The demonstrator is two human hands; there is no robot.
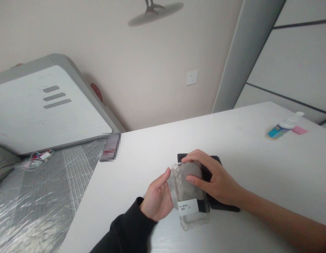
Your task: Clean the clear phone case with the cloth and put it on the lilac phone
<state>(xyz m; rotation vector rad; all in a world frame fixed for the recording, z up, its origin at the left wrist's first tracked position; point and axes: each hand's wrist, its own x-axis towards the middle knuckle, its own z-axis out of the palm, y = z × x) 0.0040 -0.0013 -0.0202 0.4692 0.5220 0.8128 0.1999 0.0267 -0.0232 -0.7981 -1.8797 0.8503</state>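
My right hand [217, 179] grips a clear phone case [190, 186] from its upper right, with the thumb across its face and fingers over its top edge. A white label [187, 206] with dark print sits low on the case, beside a dark patch. My left hand [159, 196] is at the case's left side, palm turned toward it. Its thumb stretches up near the upper left corner; the other fingers are partly hidden, and I cannot tell whether they touch the case. Beneath my right hand lies a flat black object [223, 207], partly covered, on the white table [141, 158].
A white bottle with a blue label [281, 128] and a pink slip [299, 130] are at the table's right. A pixelated flat item [110, 147] lies at the left edge. Beyond it is a plastic-covered bed [52, 196] with a cable [36, 161]. The wall has a socket [191, 77].
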